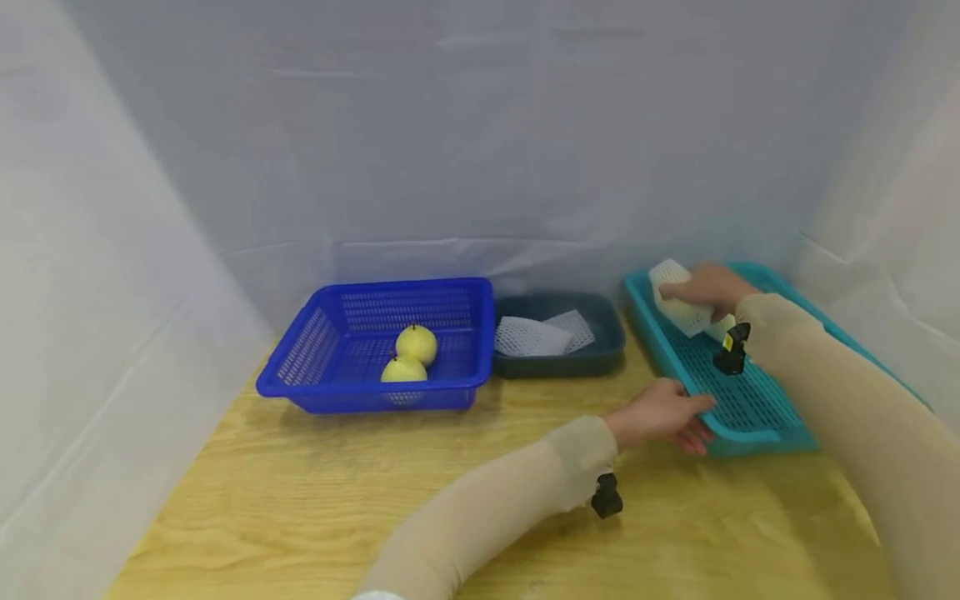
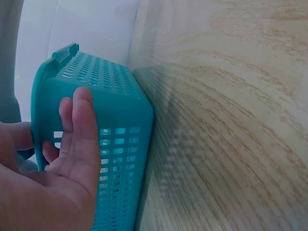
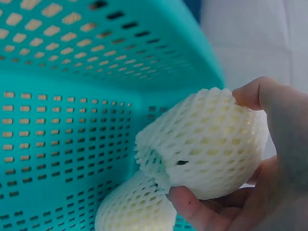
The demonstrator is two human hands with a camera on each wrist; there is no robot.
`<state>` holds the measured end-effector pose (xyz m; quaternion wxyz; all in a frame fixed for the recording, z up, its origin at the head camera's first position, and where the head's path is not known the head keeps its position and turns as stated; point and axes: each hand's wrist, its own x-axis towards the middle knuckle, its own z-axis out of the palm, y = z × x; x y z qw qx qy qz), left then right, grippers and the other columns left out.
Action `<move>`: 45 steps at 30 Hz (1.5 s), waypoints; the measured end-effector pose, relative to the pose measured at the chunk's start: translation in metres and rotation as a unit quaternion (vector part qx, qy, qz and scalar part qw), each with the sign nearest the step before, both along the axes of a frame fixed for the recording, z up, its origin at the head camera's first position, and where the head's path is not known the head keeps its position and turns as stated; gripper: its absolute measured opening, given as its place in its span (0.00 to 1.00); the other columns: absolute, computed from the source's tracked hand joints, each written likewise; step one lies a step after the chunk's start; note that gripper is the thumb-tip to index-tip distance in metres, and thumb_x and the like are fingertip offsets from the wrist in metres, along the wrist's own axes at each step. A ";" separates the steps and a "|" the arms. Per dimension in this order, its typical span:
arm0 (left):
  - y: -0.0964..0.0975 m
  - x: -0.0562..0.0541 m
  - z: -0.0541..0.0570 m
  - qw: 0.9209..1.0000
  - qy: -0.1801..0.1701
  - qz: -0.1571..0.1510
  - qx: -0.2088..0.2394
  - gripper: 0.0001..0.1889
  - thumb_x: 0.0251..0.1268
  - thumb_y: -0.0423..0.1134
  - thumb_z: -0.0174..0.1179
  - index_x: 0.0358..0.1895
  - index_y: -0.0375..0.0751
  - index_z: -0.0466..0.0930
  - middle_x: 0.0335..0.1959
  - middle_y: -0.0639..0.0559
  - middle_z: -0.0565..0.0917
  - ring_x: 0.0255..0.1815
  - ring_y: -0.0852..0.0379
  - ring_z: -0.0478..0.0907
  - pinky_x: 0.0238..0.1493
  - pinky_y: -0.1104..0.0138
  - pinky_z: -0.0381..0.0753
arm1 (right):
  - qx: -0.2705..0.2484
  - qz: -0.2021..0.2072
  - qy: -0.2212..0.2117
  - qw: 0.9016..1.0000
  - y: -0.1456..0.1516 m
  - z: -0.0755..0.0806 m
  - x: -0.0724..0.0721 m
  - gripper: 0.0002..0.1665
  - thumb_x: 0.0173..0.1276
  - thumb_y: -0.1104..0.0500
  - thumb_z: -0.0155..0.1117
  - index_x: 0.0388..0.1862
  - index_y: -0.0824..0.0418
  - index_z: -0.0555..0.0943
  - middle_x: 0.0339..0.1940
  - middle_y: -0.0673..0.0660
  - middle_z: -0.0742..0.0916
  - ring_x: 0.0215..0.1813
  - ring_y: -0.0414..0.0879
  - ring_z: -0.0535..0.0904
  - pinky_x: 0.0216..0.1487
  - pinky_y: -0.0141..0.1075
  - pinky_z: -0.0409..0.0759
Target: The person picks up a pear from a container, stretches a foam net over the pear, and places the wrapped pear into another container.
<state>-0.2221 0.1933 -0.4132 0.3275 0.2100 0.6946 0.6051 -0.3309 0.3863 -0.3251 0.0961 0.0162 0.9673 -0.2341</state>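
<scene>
At the right, my right hand (image 1: 708, 287) holds a pale yellow pear in a white foam net (image 3: 207, 144) over the far end of the teal basket (image 1: 678, 371). In the right wrist view, the thumb and fingers close round the net, whose open end faces left. A second netted pear (image 3: 137, 207) lies just below it, inside the basket. My left hand (image 1: 660, 412) grips the basket's near left corner. Its thumb hooks over the rim, and its fingers (image 2: 84, 120) lie against the perforated outer wall.
A blue basket (image 1: 337, 400) with two bare yellow pears (image 1: 416, 344) stands at the left. Between the baskets sits a dark green tray (image 1: 558, 367) with white foam nets (image 1: 528, 336) in it. White sheeting (image 1: 480, 150) encloses the back and sides of the wooden table (image 1: 300, 500).
</scene>
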 end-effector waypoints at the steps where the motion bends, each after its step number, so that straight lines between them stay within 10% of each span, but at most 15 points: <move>1: 0.000 0.000 0.000 1.000 -0.002 0.000 0.000 0.13 0.76 0.43 0.56 0.37 0.35 0.76 0.25 0.37 0.87 0.32 0.34 0.87 0.46 0.43 0.84 | -0.002 -0.001 -0.009 1.000 0.002 -0.003 -0.003 0.56 0.74 0.34 0.53 0.74 0.81 0.53 0.69 0.83 0.64 0.57 0.69 0.77 0.39 0.52 0.85; 12: 0.007 0.005 0.009 0.999 0.010 -0.006 -0.033 0.17 0.77 0.44 0.55 0.37 0.32 0.82 0.30 0.38 0.88 0.23 0.46 0.86 0.43 0.48 0.87 | -0.027 0.004 -0.061 0.998 0.006 -0.018 -0.015 0.45 0.75 0.37 0.52 0.63 0.80 0.66 0.55 0.77 0.76 0.51 0.64 0.81 0.45 0.53 0.86; 20: 0.017 0.005 0.009 0.999 0.012 -0.026 -0.044 0.22 0.78 0.44 0.54 0.27 0.30 0.80 0.29 0.37 0.88 0.31 0.38 0.87 0.42 0.47 0.86 | 0.014 -0.012 -0.062 0.998 0.005 -0.020 -0.012 0.51 0.75 0.43 0.53 0.73 0.83 0.51 0.65 0.84 0.66 0.52 0.69 0.80 0.41 0.51 0.86; 45: 0.015 0.001 0.012 0.998 0.025 -0.019 -0.051 0.21 0.78 0.45 0.54 0.29 0.31 0.77 0.28 0.38 0.88 0.20 0.46 0.83 0.42 0.47 0.86 | 0.160 0.052 0.091 0.981 -0.011 -0.007 0.014 0.29 0.75 0.51 0.55 0.65 0.72 0.74 0.62 0.76 0.78 0.53 0.70 0.79 0.47 0.64 0.77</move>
